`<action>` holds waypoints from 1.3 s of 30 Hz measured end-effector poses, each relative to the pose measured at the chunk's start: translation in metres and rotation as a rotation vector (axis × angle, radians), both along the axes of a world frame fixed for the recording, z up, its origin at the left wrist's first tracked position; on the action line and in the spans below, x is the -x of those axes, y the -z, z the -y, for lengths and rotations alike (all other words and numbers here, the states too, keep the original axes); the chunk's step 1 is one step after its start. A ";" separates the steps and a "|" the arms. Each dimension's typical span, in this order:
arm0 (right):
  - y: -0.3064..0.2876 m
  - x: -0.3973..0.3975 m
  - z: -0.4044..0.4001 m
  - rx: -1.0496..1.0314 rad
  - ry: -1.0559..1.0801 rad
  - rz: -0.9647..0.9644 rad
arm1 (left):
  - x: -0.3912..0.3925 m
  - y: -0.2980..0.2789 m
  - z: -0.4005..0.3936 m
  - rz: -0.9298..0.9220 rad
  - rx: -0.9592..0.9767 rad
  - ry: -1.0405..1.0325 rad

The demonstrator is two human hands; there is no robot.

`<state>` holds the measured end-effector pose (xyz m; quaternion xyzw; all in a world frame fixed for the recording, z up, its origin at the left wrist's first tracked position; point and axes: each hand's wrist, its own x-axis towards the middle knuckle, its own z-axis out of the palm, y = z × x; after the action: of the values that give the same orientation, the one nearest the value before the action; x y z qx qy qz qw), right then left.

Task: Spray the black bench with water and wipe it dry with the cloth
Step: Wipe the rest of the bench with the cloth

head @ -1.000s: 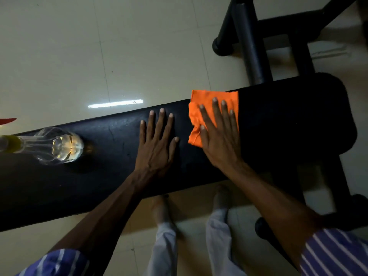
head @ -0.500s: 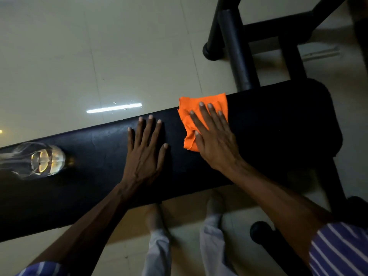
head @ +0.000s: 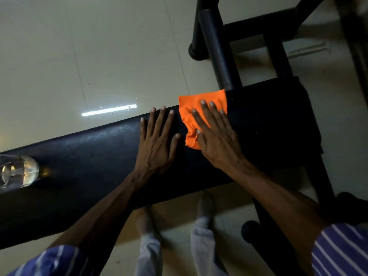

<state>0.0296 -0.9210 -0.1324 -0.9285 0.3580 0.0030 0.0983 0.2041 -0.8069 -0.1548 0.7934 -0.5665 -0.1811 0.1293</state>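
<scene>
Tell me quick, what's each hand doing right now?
Left hand: open, flat on the black bench, holding nothing.
Right hand: open, flat, pressing the orange cloth onto the bench.

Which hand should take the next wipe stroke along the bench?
Right. The right hand already lies flat on the orange cloth on the black bench. The left hand rests bare on the pad beside it, apparently just bracing.

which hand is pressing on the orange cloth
The right hand, flat with fingers spread over the orange cloth. The left hand rests bare on the black bench beside it.
</scene>
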 end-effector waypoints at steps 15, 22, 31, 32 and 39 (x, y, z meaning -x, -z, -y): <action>-0.010 0.062 0.037 0.013 0.084 -0.029 | 0.037 -0.005 0.039 0.015 0.006 0.054; -0.012 0.082 0.127 -0.002 0.248 -0.041 | 0.059 0.001 0.048 0.015 0.015 0.094; -0.014 0.121 0.060 -0.056 0.232 -0.064 | 0.070 -0.005 0.053 0.023 -0.030 0.116; -0.015 0.126 0.063 -0.062 0.245 -0.077 | 0.073 -0.005 0.054 0.020 -0.036 0.119; -0.007 0.100 0.082 -0.034 0.376 -0.053 | 0.091 -0.003 0.087 0.044 0.028 0.168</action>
<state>-0.0708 -1.0031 -0.1252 -0.8429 0.5278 0.0151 0.1035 0.1129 -0.8934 -0.1522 0.7448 -0.6365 -0.1660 0.1122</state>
